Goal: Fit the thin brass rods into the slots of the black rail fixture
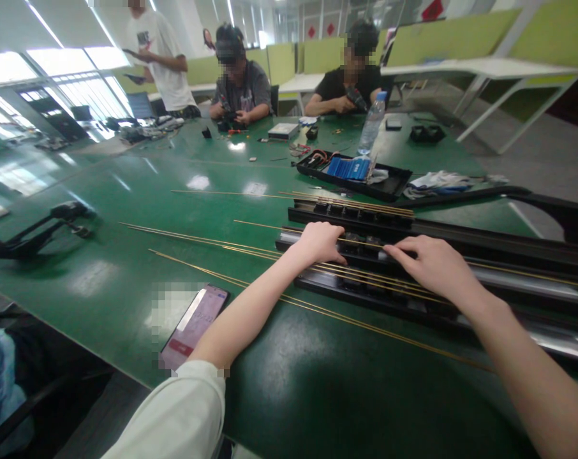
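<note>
My left hand is closed across the middle black rail, thumb on its near side and fingertips on its far side. A thin brass-coloured rod runs along this rail and passes beneath that hand. To the right, my right hand pinches the same rod between thumb and forefinger, just above the rail. Small black blocks sit in the channel between my hands. Several more brass-coloured rods lie across the near black rail and stick out to the left. Another black rail lies on the far side.
A phone lies by my left forearm. Beyond the rails are a black tray with a blue pack, a water bottle and white gloves. Two people sit across the green table; another stands behind.
</note>
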A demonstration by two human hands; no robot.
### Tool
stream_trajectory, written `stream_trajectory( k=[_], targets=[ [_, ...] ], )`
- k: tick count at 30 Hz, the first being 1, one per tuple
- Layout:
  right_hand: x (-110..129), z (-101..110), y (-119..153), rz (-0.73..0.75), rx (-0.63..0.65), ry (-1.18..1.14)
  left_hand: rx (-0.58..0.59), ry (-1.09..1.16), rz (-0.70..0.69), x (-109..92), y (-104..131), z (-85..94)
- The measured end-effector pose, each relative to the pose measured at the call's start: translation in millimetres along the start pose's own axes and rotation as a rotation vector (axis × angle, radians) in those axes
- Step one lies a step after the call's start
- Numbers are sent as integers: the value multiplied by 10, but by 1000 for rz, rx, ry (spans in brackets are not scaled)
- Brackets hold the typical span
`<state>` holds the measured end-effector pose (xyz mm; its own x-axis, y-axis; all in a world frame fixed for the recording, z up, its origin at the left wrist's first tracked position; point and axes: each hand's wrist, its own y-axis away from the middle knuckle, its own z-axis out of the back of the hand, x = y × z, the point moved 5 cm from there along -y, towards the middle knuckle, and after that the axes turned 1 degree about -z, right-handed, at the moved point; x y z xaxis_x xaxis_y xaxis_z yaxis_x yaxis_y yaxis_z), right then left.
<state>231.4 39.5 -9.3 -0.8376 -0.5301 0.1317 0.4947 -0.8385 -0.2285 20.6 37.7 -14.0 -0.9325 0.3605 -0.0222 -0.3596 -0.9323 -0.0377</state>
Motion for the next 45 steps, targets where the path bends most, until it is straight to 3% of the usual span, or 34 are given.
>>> stream_trajectory(
  k=[14, 45],
  targets=[
    [14, 57, -5, 2, -45, 8, 15, 3, -2, 1, -14, -8],
    [-95, 197, 24, -46, -10, -55, 9, 3, 25, -67, -60, 56]
  ],
)
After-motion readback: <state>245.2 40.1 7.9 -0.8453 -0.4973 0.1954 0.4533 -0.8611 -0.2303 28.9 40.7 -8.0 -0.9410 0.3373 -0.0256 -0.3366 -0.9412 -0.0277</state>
